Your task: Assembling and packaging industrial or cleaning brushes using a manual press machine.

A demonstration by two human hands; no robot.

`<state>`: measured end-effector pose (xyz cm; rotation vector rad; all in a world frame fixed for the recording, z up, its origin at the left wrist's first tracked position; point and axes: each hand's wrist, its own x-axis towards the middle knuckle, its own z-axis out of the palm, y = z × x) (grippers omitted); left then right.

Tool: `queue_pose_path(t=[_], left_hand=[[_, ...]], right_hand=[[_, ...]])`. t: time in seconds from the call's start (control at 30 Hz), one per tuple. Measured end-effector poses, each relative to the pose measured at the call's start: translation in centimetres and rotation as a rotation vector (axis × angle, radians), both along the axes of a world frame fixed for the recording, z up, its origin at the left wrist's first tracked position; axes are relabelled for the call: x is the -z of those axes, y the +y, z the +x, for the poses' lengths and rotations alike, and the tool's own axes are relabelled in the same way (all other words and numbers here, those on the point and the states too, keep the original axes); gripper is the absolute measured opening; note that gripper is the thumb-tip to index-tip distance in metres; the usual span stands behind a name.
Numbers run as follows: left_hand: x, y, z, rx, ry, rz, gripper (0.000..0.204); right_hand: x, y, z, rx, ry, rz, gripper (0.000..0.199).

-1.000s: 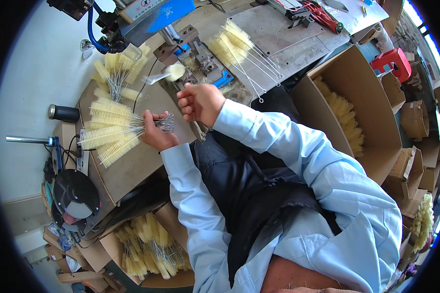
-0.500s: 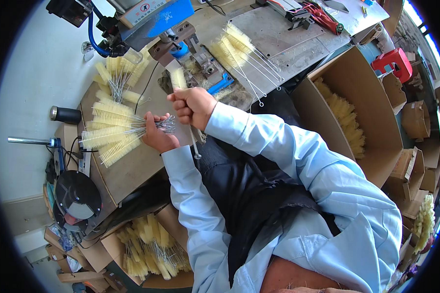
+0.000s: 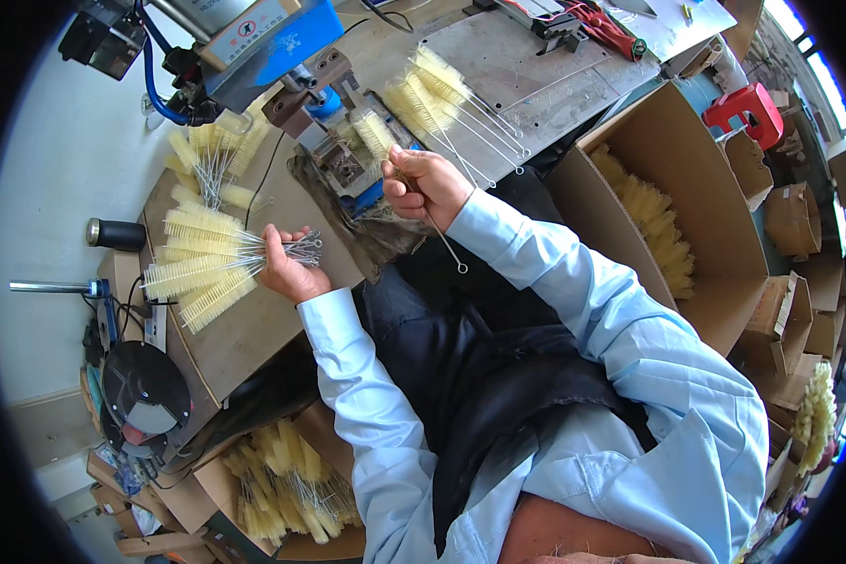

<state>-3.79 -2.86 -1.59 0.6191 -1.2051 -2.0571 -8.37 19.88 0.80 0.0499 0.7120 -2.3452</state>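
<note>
A single brush is gripped by its wire in the closed right hand, its pale bristles set against the machine. A bundle of brushes is held by the wire ends in the closed left hand, left of the machine, fanned over the cardboard. More brushes lie right of the machine.

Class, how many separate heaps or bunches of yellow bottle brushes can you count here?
6, some possibly hidden: left hand's bunch, pile behind it, metal plate heap, right hand's brush, big carton, lower box.
</note>
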Motion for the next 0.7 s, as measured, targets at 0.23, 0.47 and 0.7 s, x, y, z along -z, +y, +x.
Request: queue_pose_path(t=[0.23,0.47,0.7], left_hand=[[0.0,0.3,0.0,-0.010,-0.006,-0.006,0.023],[0.1,0.1,-0.1,-0.004,-0.010,-0.016,0.023],[0.0,0.2,0.0,-0.008,0.016,-0.009,0.022]], right_hand=[[-0.5,0.0,-1.0,0.015,-0.016,0.086,0.030],[-0.8,-0.1,-1.8,-0.050,-0.132,-0.030,0.028],[-1.0,0.0,-1.8,0.018,-0.053,0.139,0.032]])
